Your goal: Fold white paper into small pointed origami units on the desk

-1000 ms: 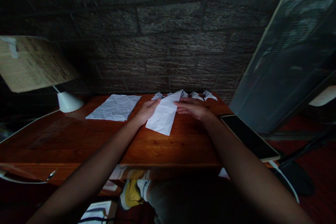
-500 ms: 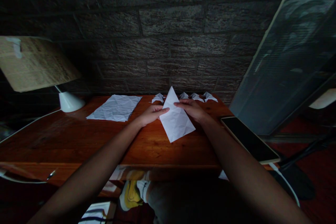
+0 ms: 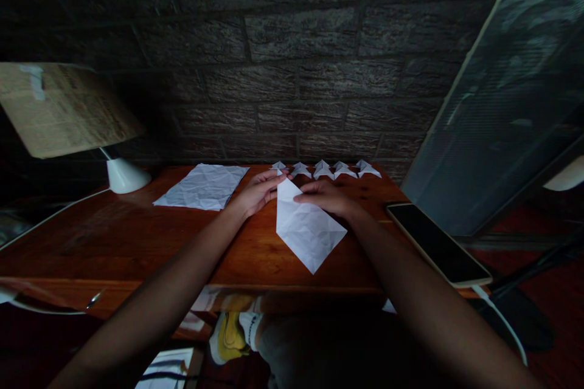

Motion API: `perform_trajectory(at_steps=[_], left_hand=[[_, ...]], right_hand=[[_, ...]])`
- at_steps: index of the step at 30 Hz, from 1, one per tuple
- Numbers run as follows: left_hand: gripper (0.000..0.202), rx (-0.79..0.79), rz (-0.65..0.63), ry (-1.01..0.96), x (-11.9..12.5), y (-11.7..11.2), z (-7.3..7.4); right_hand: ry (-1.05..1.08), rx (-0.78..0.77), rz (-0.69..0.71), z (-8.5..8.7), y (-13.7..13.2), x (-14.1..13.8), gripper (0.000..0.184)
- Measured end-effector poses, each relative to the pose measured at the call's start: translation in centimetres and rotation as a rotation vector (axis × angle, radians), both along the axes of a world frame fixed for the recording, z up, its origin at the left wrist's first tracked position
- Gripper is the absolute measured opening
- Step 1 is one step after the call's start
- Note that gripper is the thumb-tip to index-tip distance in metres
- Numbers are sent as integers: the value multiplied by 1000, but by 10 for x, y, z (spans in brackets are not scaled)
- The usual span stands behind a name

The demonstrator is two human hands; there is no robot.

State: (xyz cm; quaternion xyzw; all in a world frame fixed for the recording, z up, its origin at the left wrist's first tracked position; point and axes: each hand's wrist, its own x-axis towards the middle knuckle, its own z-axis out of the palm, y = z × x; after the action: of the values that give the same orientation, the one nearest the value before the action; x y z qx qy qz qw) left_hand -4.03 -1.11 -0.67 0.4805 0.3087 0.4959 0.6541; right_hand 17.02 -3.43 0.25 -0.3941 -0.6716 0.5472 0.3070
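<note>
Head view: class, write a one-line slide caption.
Left hand and right hand pin a creased white sheet to the wooden desk; five folded paper shapes sit behind.

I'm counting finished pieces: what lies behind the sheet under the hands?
Five small folded pieces in a row at the desk's back edge, by the brick wall. The left hand and right hand cover the sheet's far edge.

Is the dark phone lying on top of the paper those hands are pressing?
No, the phone lies apart, to the right of the paper, not touching it.
</note>
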Motion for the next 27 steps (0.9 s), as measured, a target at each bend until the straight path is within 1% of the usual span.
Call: perform_trajectory(at_steps=[6, 9, 15, 19, 21, 25, 27], left_hand=[[26, -35, -1, -52, 0, -1, 2], [27, -40, 2, -73, 0, -1, 2], [24, -33, 1, -110, -2, 0, 2], [21, -4, -18, -136, -3, -1, 4], [20, 3, -34, -154, -3, -1, 5], [19, -21, -50, -207, -6, 0, 4], [17, -42, -54, -211, -8, 2, 3]], right_hand=[[7, 4, -8, -1, 0, -1, 30], [14, -3, -11, -1, 0, -1, 30], [31, -16, 5, 5, -5, -1, 30], [51, -56, 79, 9, -9, -2, 33], [46, -73, 102, 9, -9, -2, 35], [43, -72, 69, 6, -6, 0, 35], [43, -94, 81, 5, -6, 1, 36]])
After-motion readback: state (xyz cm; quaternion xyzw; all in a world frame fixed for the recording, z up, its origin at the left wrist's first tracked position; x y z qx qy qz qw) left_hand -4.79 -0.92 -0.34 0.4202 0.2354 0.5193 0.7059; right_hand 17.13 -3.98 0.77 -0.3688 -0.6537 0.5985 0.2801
